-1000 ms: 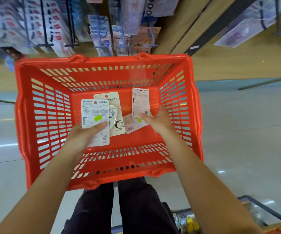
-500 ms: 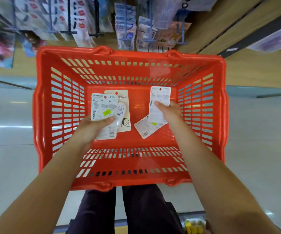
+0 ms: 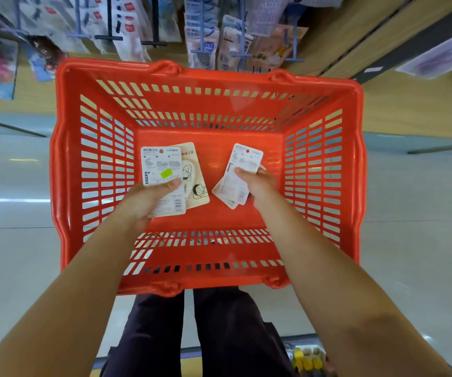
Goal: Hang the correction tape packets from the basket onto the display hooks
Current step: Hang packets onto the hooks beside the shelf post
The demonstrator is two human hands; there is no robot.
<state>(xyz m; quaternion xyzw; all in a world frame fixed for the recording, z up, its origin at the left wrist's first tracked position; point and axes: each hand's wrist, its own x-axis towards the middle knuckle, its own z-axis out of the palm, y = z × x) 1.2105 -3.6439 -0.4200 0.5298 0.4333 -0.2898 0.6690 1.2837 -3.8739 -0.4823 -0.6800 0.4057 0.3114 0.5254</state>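
Both arms reach down into a red plastic basket (image 3: 67,170) with slotted walls, which fills the middle of the head view. The left hand (image 3: 148,197) grips a white correction tape packet (image 3: 162,170) bearing a green sticker, thumb curled across its face and the other fingers hidden beneath it; a beige packet (image 3: 196,183) with a cartoon figure sits partly behind it, and whether the hand also holds that one or it lies on the basket floor cannot be told. The right hand (image 3: 259,183) pinches a second white packet (image 3: 244,161) near its middle, thumb on top, with another white packet (image 3: 226,194) overlapping below it, either held too or resting on the floor of the basket. Beyond the far rim, display hooks (image 3: 242,25) carry rows of hanging stationery packs (image 3: 208,42), blurred, against a wooden display wall (image 3: 355,36). The basket's far wall and rim stand between the hands and those hooks. Pale glossy floor tiles (image 3: 415,202) spread on either side. Below the near rim, the person's dark trousers (image 3: 219,336) show, and at the lower right a small tray of yellow items (image 3: 305,361) sits near the floor, too blurred to identify.
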